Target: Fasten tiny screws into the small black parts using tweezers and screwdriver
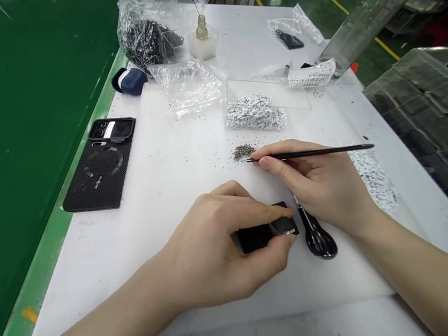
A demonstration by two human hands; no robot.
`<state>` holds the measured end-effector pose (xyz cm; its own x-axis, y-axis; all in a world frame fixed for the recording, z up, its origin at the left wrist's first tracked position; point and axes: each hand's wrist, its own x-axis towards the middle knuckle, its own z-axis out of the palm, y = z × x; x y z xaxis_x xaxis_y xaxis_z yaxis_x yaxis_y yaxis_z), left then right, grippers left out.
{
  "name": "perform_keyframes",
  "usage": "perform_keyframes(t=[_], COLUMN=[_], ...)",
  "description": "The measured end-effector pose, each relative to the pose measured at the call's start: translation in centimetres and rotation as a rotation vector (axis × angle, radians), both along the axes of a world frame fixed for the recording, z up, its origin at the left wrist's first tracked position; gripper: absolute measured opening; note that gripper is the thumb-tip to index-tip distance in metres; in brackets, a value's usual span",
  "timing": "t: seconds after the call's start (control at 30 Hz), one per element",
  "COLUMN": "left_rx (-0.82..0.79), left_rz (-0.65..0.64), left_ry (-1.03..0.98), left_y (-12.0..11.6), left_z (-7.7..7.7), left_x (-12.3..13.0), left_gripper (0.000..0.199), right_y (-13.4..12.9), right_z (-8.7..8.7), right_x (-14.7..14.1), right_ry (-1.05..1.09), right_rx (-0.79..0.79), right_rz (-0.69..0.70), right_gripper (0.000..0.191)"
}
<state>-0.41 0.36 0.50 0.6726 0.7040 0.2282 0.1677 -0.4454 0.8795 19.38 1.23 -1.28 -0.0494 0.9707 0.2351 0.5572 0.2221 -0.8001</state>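
Note:
My left hand (224, 243) rests at the front middle of the sheet. Its thumb and fingers are closed on a black block (252, 239), gripping it near its right end, where a small dark piece (282, 226) sits between the fingertips. In my right hand (318, 184) is a pair of thin black tweezers (319, 151), lying almost level. Their silver tip points left, at the near edge of a small pile of tiny metal screws (243, 151). Below my right hand lies a screwdriver (319, 240) with a bulb-shaped black handle; its shaft is partly hidden.
A clear tray of small white-and-black parts (256, 113) stands beyond the pile. More such parts (375, 183) lie at right. A phone (102, 165) and blue earbud case (133, 81) are at left. Behind are plastic bags (188, 86) and a bottle with a needle (201, 30).

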Motion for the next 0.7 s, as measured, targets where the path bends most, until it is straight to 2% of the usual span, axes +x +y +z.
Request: perform_keyframes(t=[0.2, 0.3, 0.4, 0.5, 0.6, 0.7], left_rx=[0.030, 0.072, 0.104, 0.117, 0.133, 0.134], left_rz=[-0.013, -0.002, 0.016, 0.033, 0.036, 0.036], left_ry=[-0.030, -0.038, -0.051, -0.044, -0.046, -0.025], left_y=[0.1, 0.1, 0.0, -0.2, -0.3, -0.3], left_z=[-0.2, -0.3, -0.4, -0.6, -0.8, -0.9], left_x=[0.0, 0.0, 0.1, 0.0, -0.1, -0.2], left_gripper=[0.013, 0.017, 0.023, 0.024, 0.018, 0.013], right_y=[0.1, -0.3, -0.9, -1.4, -1.4, -1.2], right_z=[-0.2, 0.6, 1.9, 2.7, 2.7, 2.2], right_x=[0.0, 0.4, 1.4, 2.9, 4.3, 4.9], right_ry=[-0.014, 0.047, 0.197, 0.372, 0.428, 0.430], right_rx=[0.021, 0.024, -0.006, -0.021, -0.159, -0.220], right_rz=[-0.006, -0.038, -0.035, 0.181, 0.477, 0.596], right_gripper=[0.013, 0.012, 0.009, 0.009, 0.015, 0.021])
